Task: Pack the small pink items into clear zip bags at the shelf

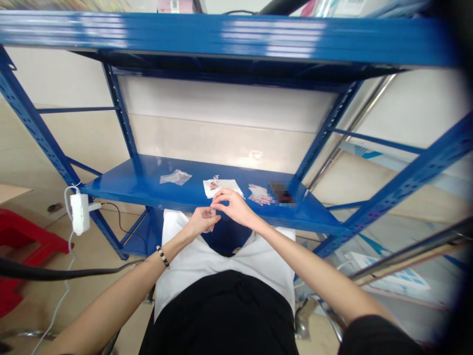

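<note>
My left hand (200, 222) is closed around a small clear plastic bag (208, 215) in front of the shelf's near edge. Just to the right, my right hand (233, 206) has its thumb and fingers pinched together by the bag's top; what is between them is too small to make out. Behind my hands, a white drawstring pouch (227, 186) lies flat on the blue shelf (177, 195). Some small reddish-brown pieces (214, 186) rest on its left part, and my right hand hides some of its front edge.
Clear plastic bags (176, 177) lie to the left on the shelf. At the right are a clear bag with pinkish pieces (259, 194) and a dark blurred-out object (282, 193). A white power strip (79, 213) hangs on the left post. An upper blue beam (207, 37) crosses above.
</note>
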Motion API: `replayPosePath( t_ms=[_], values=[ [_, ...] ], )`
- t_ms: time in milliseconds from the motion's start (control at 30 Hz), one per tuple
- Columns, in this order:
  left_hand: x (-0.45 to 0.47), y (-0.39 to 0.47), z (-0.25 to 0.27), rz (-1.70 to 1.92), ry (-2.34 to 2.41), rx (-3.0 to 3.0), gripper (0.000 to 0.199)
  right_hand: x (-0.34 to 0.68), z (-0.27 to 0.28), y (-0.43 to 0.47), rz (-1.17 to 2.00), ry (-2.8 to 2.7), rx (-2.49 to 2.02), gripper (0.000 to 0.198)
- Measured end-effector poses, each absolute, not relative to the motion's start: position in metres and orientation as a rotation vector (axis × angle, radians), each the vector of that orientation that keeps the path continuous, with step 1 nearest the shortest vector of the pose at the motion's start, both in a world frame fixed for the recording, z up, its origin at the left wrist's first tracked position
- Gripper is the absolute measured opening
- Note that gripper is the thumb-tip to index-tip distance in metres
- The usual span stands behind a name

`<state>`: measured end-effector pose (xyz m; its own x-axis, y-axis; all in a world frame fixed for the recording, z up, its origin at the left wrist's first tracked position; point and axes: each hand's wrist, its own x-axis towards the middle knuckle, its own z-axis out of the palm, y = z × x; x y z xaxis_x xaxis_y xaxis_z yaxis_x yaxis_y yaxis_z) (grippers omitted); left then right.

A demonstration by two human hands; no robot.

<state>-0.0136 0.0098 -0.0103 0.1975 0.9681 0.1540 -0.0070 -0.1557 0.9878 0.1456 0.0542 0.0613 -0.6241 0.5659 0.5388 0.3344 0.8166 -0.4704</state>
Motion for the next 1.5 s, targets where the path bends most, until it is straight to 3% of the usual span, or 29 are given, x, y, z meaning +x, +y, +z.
replayPosePath(
  t_ms=[333, 767, 967, 1200, 1500],
  values=[
    [-0.012, 0.019, -0.010, 1.168, 0.928, 1.326, 0.043, 0.133, 0.033, 0.177, 0.255, -2.117, -1.300, 0.014],
    [-0.014, 0.016, -0.011, 1.147, 0.956, 1.322, 0.042, 0.130, 0.021, 0.192, 0.249, -2.100, -1.434, 0.006],
    [-0.015, 0.018, -0.014, 1.126, 0.992, 1.375, 0.039, 0.144, 0.042, 0.160, 0.195, -2.042, -1.244, 0.005],
    [-0.013, 0.004, -0.008, 1.124, 0.974, 1.411, 0.034, 0.152, 0.064, 0.054, 0.476, -2.224, -0.706, 0.004],
    [-0.007, 0.002, -0.004, 0.994, 0.874, 1.270, 0.036, 0.152, 0.061, 0.039, 0.510, -2.321, -0.710, 0.006]
  ],
)
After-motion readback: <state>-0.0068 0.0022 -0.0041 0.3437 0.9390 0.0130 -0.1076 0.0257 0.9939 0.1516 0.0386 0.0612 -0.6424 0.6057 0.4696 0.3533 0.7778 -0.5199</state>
